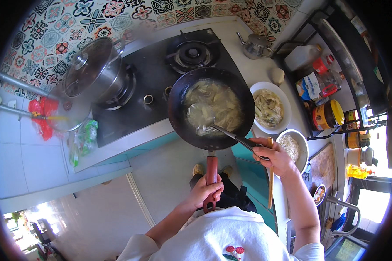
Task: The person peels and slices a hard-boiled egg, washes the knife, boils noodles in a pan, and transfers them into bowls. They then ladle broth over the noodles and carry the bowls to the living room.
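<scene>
My left hand (pixel 209 190) is wrapped around the reddish wooden handle (pixel 212 169) of a dark wok (pixel 176 107). The wok holds a steaming, yellowish soup (pixel 215 104) with pale noodles or vegetable pieces in it. With my right hand (pixel 274 156) I grip the dark handle of a metal ladle or spatula (pixel 228 132); its head dips into the soup, mostly hidden. Wooden chopsticks (pixel 270 186) are also held in that hand, pointing down toward my body. Close to my right hand stands a bowl (pixel 305 156) of white noodles (pixel 288 146). Beyond it, a white bowl (pixel 288 111) holds cooked noodles (pixel 268 109).
A lidded steel pot (pixel 98 78) stands on the left burner of the black gas stove (pixel 143 75); the back burner (pixel 193 53) is bare. A metal kettle (pixel 256 45) and an egg-shaped object (pixel 276 76) sit behind the bowls. Bottles and jars (pixel 326 114) fill a black rack at right.
</scene>
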A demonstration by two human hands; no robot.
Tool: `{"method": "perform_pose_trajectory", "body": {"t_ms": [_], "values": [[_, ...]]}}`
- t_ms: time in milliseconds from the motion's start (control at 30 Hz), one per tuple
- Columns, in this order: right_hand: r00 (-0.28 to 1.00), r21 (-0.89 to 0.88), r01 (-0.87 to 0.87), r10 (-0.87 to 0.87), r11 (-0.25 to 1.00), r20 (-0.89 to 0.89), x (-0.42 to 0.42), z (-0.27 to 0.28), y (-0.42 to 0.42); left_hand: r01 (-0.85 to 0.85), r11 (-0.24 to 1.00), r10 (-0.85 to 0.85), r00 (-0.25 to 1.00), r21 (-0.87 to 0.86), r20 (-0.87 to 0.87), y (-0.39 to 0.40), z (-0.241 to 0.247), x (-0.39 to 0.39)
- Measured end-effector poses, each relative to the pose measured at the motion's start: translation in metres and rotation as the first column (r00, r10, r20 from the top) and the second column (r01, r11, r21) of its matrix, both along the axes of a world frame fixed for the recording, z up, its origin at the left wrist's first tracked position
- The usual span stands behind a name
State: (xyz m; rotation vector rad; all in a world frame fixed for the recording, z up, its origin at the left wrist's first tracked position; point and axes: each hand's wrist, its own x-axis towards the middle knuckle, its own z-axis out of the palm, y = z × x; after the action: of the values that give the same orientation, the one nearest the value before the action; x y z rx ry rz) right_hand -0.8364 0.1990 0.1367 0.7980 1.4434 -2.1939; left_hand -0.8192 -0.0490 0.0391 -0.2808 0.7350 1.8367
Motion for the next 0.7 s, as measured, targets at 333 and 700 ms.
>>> {"method": "perform_pose_trajectory", "body": {"t_ms": [333, 700], "values": [[0.983, 0.178, 0.163, -0.145, 0.970, -0.108, 0.039, 0.078, 0.074, -0.012, 1.000, 0.011, 0.999, 0.007, 0.051, 0.002, -0.001, 0.001], [0.961, 0.539, 0.276, -0.227, 0.796, -0.157, 0.076, 0.009, 0.134, 0.002, 0.999, 0.000, 1.000, -0.049, 0.024, 0.003, 0.002, 0.002]]}}
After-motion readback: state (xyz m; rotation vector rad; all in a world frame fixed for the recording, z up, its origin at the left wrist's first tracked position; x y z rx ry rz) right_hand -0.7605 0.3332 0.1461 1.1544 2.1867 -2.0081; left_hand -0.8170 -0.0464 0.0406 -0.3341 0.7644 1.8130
